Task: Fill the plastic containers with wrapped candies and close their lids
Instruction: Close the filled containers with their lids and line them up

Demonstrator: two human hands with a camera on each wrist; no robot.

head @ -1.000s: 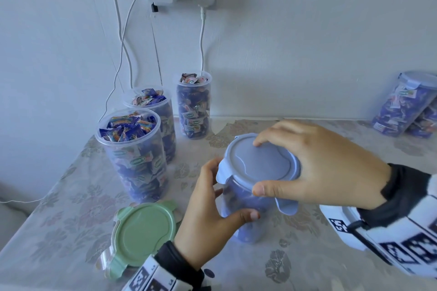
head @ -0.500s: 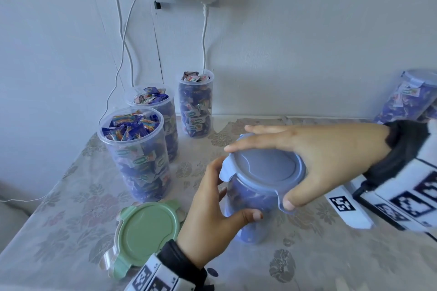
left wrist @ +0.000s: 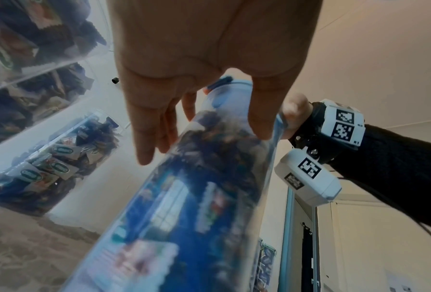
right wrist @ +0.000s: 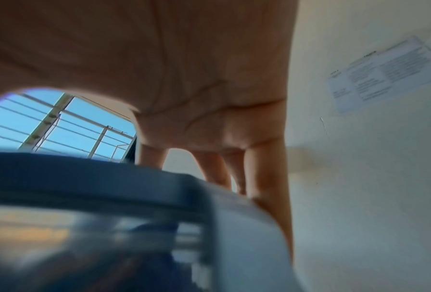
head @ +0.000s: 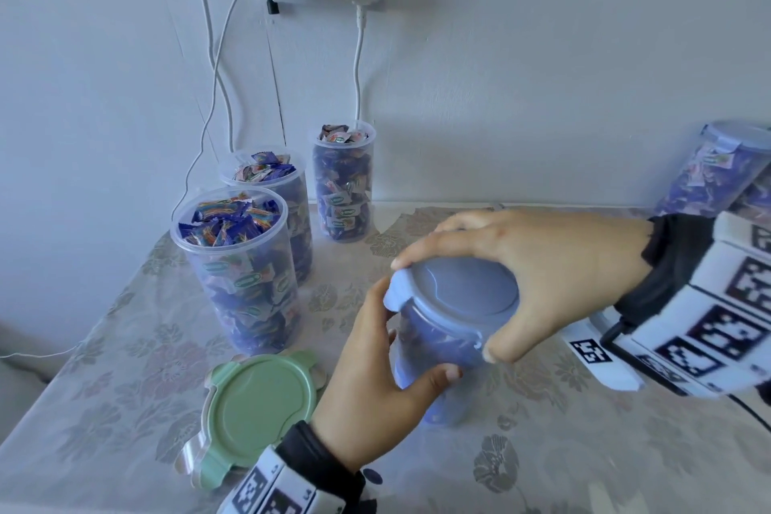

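A clear plastic container (head: 442, 351) full of wrapped candies stands on the table at centre, with a blue lid (head: 459, 296) on top. My left hand (head: 375, 384) grips the container's side, thumb in front and fingers behind. My right hand (head: 521, 271) spans the blue lid from the right, thumb on the near rim clip and fingers on the far rim. The left wrist view shows the container (left wrist: 184, 197) tilted and close, my left fingers (left wrist: 147, 138) on it. In the right wrist view the blue lid (right wrist: 97, 177) fills the bottom, blurred.
Three open candy-filled containers (head: 238, 267) stand at the back left near the wall. A green lid (head: 258, 409) lies flat by my left wrist. Lidded filled containers (head: 717, 175) lie at the far right. Charger cables (head: 217, 67) hang from a wall socket.
My right hand has turned over the blue lid: its thumb went from the lid's front edge to the near right clip and the fingers reached the far rim. The left hand kept its hold.
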